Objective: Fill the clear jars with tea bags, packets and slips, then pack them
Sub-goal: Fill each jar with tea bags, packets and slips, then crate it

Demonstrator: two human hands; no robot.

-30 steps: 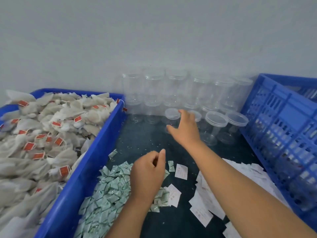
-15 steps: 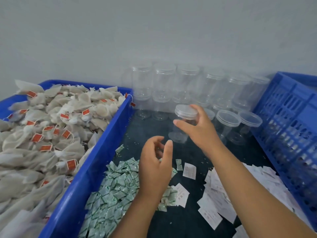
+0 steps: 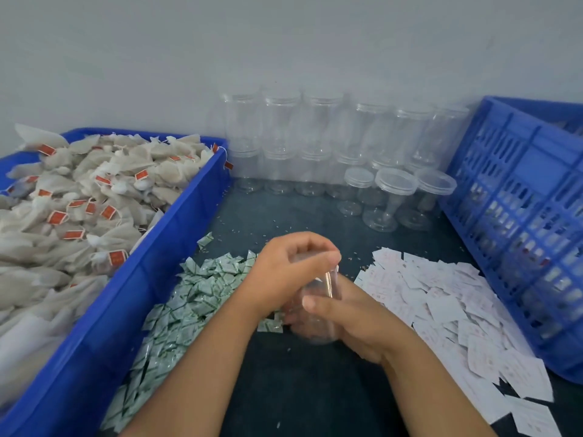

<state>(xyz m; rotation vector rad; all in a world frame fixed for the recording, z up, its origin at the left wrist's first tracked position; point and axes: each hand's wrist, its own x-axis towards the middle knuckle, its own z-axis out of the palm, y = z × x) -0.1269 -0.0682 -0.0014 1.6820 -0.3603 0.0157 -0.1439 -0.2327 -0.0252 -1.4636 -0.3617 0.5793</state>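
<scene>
From the head view, a jar (image 3: 326, 283) sits low over the table (image 3: 299, 389), between the packets (image 3: 189, 298) and the slips (image 3: 441, 298). The right hand (image 3: 356, 323) wraps its body. The left hand (image 3: 284, 272) curls over its top, hiding the lid, so I cannot tell how loose it is. The step looks like unscrewing. To do it well, hold the thin wall firmly without squeezing it out of round, twist only from the top, and keep the jar upright near the tea bags (image 3: 79, 200) for filling.
</scene>
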